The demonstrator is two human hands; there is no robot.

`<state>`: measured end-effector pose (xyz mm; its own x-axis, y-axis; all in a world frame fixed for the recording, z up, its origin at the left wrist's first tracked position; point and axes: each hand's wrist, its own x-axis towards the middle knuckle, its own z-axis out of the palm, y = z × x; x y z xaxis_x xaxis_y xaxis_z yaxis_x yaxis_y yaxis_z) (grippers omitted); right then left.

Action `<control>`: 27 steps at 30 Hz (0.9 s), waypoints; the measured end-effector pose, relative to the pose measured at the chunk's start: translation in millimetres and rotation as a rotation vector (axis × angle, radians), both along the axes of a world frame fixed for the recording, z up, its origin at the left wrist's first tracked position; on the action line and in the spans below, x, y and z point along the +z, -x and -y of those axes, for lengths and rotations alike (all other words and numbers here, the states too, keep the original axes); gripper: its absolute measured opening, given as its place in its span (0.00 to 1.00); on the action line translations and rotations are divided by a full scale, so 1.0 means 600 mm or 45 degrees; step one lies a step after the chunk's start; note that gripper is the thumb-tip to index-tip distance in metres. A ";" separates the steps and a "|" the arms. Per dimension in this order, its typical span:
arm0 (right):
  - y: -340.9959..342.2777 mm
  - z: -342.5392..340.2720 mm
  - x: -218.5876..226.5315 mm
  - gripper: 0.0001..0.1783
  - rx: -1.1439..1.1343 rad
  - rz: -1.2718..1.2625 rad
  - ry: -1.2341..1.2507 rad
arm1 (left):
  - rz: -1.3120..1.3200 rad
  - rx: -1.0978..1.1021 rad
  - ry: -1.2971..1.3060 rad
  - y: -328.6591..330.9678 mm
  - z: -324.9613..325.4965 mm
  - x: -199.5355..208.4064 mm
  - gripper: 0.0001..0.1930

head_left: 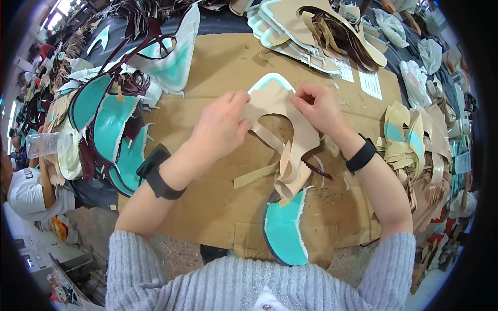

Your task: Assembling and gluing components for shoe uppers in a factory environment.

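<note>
Presently we have left hand [220, 124] and right hand [319, 109] at opposite edges of tan piece [270, 102], which is between our fingers, over cardboard [202, 212]. Right thumb and forefinger together, pinching edge; left fingers at other edge, whether clamped we cannot tell. Nearer to us than fingers: turquoise piece [285, 230]. Far beyond right fingers: tan stack [290, 26]. Left of left fingers: turquoise pile [110, 124].

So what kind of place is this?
Likely a workshop, perhaps for shoes or leather goods: there are stacked beige cutouts at the back, piled teal pieces at left, and bundled beige strips at right.
</note>
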<state>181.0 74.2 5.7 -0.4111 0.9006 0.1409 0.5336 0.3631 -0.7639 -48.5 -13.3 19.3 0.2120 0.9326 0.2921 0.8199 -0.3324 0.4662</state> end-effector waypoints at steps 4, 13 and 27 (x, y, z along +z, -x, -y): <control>-0.005 0.020 -0.002 0.04 0.079 0.041 -0.347 | 0.097 0.055 0.108 0.008 -0.019 0.003 0.20; 0.006 0.052 0.044 0.08 0.867 0.265 -1.217 | 0.165 -0.111 0.193 0.011 -0.036 0.019 0.29; -0.010 0.039 0.023 0.05 0.097 -0.253 -0.084 | 0.014 -0.236 -0.008 0.035 -0.064 0.009 0.31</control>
<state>186.8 50.9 19.7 -0.4360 0.8540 0.2839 0.3437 0.4496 -0.8244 -69.8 24.9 24.8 0.3770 0.8760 0.3008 0.7392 -0.4803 0.4722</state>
